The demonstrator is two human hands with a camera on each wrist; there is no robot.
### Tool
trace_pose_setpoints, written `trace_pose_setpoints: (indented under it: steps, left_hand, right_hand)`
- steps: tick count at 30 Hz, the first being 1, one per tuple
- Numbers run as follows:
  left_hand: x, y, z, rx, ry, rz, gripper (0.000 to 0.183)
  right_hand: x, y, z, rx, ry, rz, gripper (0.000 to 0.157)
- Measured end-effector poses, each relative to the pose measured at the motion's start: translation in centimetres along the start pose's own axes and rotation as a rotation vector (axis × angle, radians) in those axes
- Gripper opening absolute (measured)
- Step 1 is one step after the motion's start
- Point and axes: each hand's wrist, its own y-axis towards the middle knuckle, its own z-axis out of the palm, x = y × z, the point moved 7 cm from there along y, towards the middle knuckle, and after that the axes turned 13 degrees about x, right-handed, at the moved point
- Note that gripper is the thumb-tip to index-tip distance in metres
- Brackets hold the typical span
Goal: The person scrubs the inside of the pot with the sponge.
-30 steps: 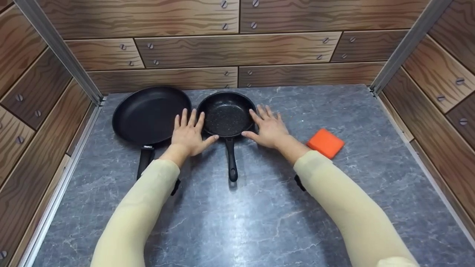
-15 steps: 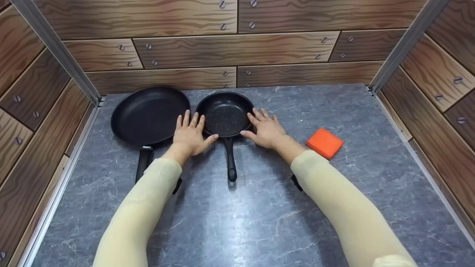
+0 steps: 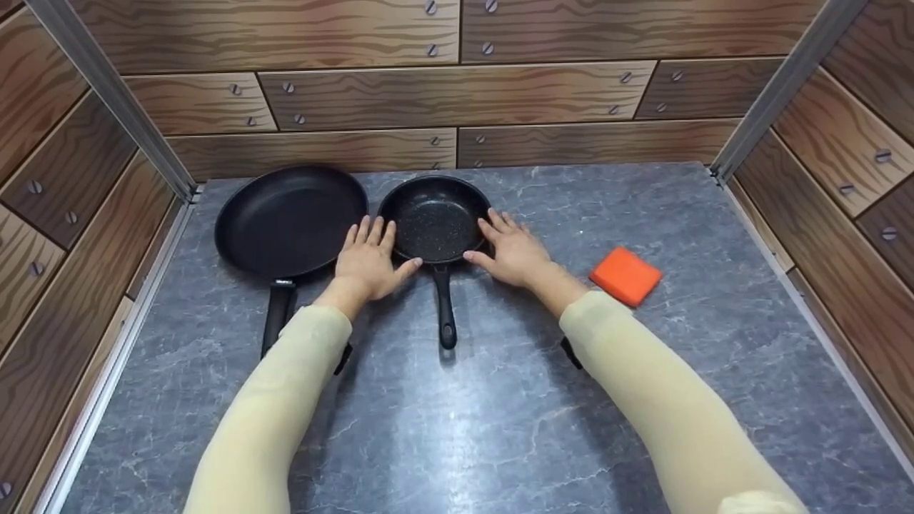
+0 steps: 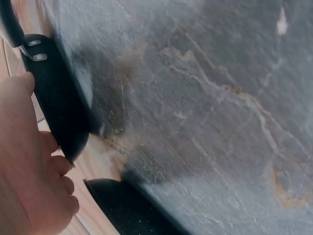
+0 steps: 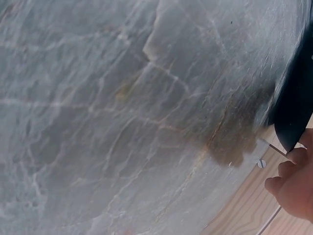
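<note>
A small black frying pan (image 3: 435, 221) with a speckled inside lies on the table, its handle towards me. My left hand (image 3: 368, 268) is at its left rim, fingers spread and thumb near the handle's base. At the right rim my right hand (image 3: 515, 253) lies with fingers extended, fingertips against the pan's edge. The left wrist view shows the left thumb and fingertips beside the small pan's side wall (image 4: 58, 98). In the right wrist view, fingers (image 5: 296, 183) meet the pan's dark side (image 5: 296, 93).
A larger black frying pan (image 3: 293, 221) lies just left of the small one; my left sleeve partly covers its handle (image 3: 278, 314). An orange square pad (image 3: 626, 277) lies to the right. Wood-patterned walls (image 3: 457, 100) enclose the grey marbled table (image 3: 457, 428) at the back and sides.
Both hands have shifted slightly: the left fingers have moved a little right, and the right hand has come a little closer to the small pan. The pans and orange pad stay in place.
</note>
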Motion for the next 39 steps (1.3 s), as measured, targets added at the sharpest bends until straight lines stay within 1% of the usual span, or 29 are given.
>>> trace_pose_setpoints:
  steps: [9, 14, 21, 32, 39]
  left_hand:
    - [-0.2, -0.2, 0.2, -0.010, -0.028, 0.015, 0.100]
    - [-0.6, -0.6, 0.3, -0.014, -0.036, 0.020, 0.100]
    - [-1.3, -1.1, 0.5, -0.015, -0.031, 0.021, 0.100]
    - [-2.2, -2.2, 0.8, -0.041, -0.030, 0.018, 0.101]
    - [-3.1, -2.8, 1.3, -0.043, -0.019, 0.025, 0.101]
  right_hand:
    - [0.0, -0.4, 0.1, -0.031, 0.031, -0.031, 0.087]
    - [-0.2, -1.0, 0.2, -0.043, 0.051, -0.040, 0.086]
    - [-0.3, -1.9, 0.4, -0.058, 0.044, -0.049, 0.085]
    - [-0.3, -3.3, 0.9, -0.093, 0.036, -0.054, 0.085]
    - [-0.7, -4.4, 1.5, -0.090, 0.058, -0.036, 0.086]
